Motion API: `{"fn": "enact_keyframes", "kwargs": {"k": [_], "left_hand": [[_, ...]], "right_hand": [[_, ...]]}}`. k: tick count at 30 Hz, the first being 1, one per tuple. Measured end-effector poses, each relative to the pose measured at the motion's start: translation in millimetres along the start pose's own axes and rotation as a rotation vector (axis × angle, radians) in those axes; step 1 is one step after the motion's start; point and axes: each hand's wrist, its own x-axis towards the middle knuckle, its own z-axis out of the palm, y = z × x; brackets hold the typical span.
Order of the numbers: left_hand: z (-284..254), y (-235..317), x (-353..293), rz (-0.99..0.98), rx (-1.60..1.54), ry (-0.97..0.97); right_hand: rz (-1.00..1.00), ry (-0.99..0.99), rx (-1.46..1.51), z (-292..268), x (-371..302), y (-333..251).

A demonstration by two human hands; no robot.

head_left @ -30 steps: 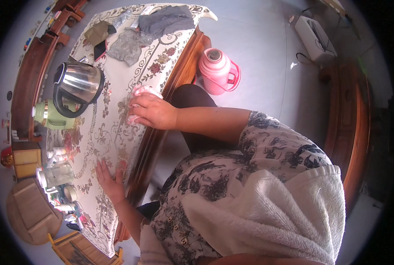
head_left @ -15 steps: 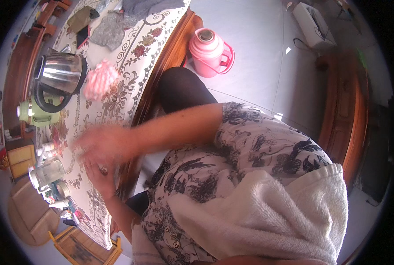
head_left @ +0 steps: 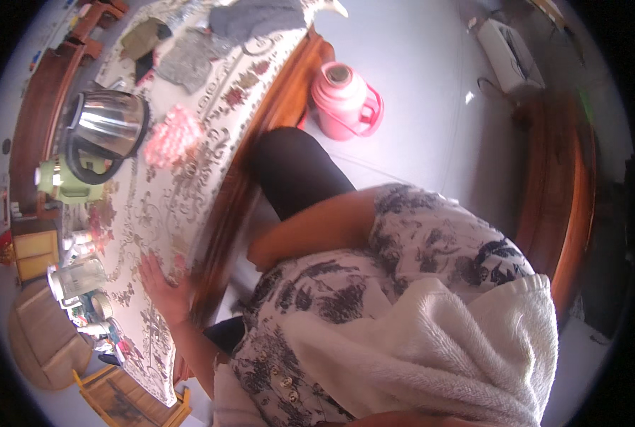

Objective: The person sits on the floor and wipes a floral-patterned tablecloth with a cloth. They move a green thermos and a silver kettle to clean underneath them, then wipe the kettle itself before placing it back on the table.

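My left hand (head_left: 163, 290) lies at the table's edge on the patterned tablecloth (head_left: 134, 231), fingers spread and nothing visible in them. My right hand (head_left: 262, 255) is drawn back beside my lap, off the table; it is blurred and its fingers are hidden, so whether it holds anything does not show. Nearest to the left hand on the cloth is a clear lidded jar (head_left: 79, 279). Higher in the picture lie a crumpled pink knitted cloth (head_left: 173, 137) and a steel kettle (head_left: 109, 124) with a black handle.
A green flask (head_left: 72, 182) stands behind the kettle. Grey and dark cloths (head_left: 255, 18) lie at the top end of the table. A pink thermos (head_left: 342, 99) stands on the floor beside the wooden table edge (head_left: 274, 92). Wooden chairs (head_left: 129, 398) stand past the table.
My right hand has left the left hand and the tabletop, drawing back toward my lap. The left hand stays on the cloth, now uncovered. The view has shifted slightly.
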Motion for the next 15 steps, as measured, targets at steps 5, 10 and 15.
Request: {"fn": "enact_keyframes", "kwargs": {"k": [5, 10, 15], "left_hand": [[-6.7, 5.8, 3.8, -0.009, -0.02, -0.01], [-8.6, 6.7, 2.1, -0.037, -0.039, 0.006], [-6.7, 6.0, -0.1, -0.071, -0.04, 0.001]], "right_hand": [[-0.076, -0.049, -0.117, -49.7, -44.3, -4.7], [0.115, -0.065, -0.012, -61.9, -58.9, -9.5], [0.185, -0.137, 0.115, -11.2, -24.8, 22.2]]}}
